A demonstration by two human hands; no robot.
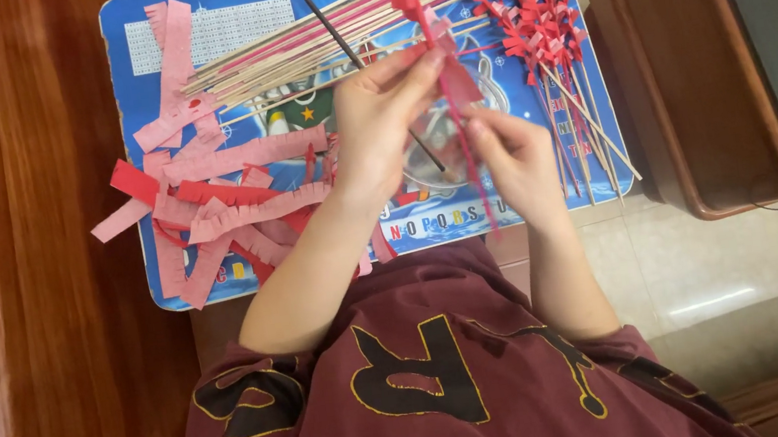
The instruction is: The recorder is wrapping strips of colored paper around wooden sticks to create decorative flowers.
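My left hand [383, 109] pinches a thin stick wrapped in red fringed paper [423, 19], held upright over a blue board. My right hand [513, 157] grips the lower part of that same stick, fingers closed around the red paper strip [458, 89]. A dark thin rod [334, 30] lies slanted behind my left hand. Both hands hover above the board's near middle.
The blue printed board [233, 24] carries a pile of pink and red fringed paper strips [217, 206] at left, bare wooden sticks [306, 44] at the back, and finished red-wrapped sticks [539, 23] at right. A brown wooden cabinet [663, 92] stands to the right.
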